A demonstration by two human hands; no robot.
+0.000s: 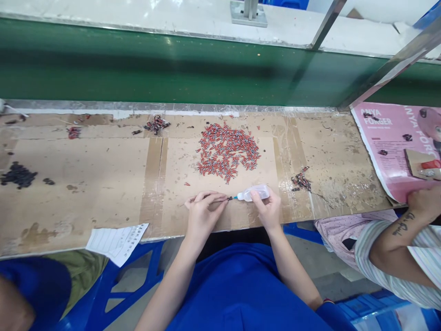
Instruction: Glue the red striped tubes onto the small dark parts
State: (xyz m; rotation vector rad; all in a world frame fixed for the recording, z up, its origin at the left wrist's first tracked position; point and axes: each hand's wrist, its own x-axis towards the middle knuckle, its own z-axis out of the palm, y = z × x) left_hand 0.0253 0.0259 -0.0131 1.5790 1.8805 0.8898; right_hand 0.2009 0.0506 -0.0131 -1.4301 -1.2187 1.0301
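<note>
Left hand (204, 209) pinches a small dark part (229, 198); right hand (270, 207) grips a translucent bottle (257, 193), tip (235, 197) just beside the part, near red pieces (243, 143); pink sheet (389, 172) at far right. Visible lettering: "ANYA FORGER".

Left hand (204, 210) pinches, right hand (270, 209) grips, forearms (179, 271) reaching forward.
</note>
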